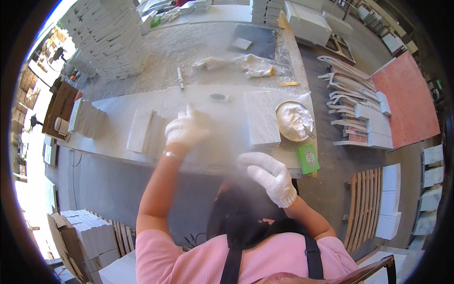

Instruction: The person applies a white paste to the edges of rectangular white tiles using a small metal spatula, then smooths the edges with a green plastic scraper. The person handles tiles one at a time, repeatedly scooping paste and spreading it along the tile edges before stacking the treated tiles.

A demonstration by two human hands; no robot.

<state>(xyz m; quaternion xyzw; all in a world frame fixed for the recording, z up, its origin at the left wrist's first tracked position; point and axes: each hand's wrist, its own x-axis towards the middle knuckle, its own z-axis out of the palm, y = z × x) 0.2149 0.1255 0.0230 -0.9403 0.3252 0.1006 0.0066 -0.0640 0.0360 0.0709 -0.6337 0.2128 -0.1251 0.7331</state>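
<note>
Both my hands wear white knit gloves. My left hand (186, 128) hangs over the dusty white work surface (198, 154), its fingers spread and nothing seen in them. Beyond it lie a small grey-topped block (219, 97) and a slim white stick (180, 78), perhaps a marker. Near the table's front edge is my right hand (272, 179), thumb apart from the extended, slightly bent fingers. Its fingertips blur into a whitish haze, and I see nothing held. Next to it are a stack of white marble tiles (263, 118) and a bowl (282, 130) of white paste or powder.
A green box (308, 159) sits at the right front corner. Marble tiles (140, 130) lie left of my left hand. A tall tile stack (101, 40) rises at the back left. Crumpled gloves (257, 66) lie farther back. A wooden pallet (362, 208) stands right of the table.
</note>
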